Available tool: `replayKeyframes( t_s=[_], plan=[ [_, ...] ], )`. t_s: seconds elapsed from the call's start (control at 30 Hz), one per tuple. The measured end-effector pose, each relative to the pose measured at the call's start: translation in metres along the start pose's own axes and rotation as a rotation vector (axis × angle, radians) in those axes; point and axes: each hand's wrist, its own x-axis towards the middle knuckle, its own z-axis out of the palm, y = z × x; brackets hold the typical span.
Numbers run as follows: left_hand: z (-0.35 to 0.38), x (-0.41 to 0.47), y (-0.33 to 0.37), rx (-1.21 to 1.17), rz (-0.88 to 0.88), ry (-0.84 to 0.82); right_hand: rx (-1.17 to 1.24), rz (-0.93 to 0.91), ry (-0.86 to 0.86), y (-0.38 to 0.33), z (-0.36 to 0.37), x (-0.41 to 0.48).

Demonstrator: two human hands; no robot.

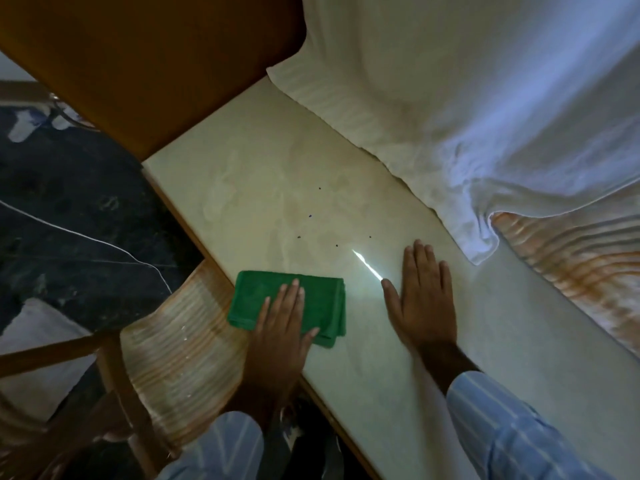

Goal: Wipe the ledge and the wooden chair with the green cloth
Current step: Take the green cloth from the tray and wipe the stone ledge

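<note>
A pale stone ledge [277, 174] runs diagonally from upper left to lower right. On its near edge lies the folded green cloth [263, 296]. My left hand [282, 327] presses flat on the cloth, fingers spread. Flat on the bare ledge just to the right rests my right hand [424, 299], palm down, holding nothing. A few small dark specks [310, 215] dot the ledge beyond the cloth. The wooden chair [114, 372] stands at lower left, with a striped fabric [180, 355] draped over it and touching the ledge edge.
White curtain fabric [485, 98] hangs along the far side of the ledge, bunched onto it at right. A brown wooden panel [145, 64] fills the upper left. A thin white cable [86, 237] crosses the dark floor. A bright sliver of light [367, 268] lies on the ledge.
</note>
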Motion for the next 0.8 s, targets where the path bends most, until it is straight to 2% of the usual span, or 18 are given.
replayKeyframes(
  t_s=[0.33,0.8],
  plan=[
    [-0.027,0.083,-0.025,-0.029,0.13,-0.044,-0.068,0.008,-0.007,-0.001,0.003,0.003],
    [-0.071,0.297,-0.008,-0.028,0.077,-0.039,-0.12,0.007,0.032,-0.001,0.005,0.006]
  ],
)
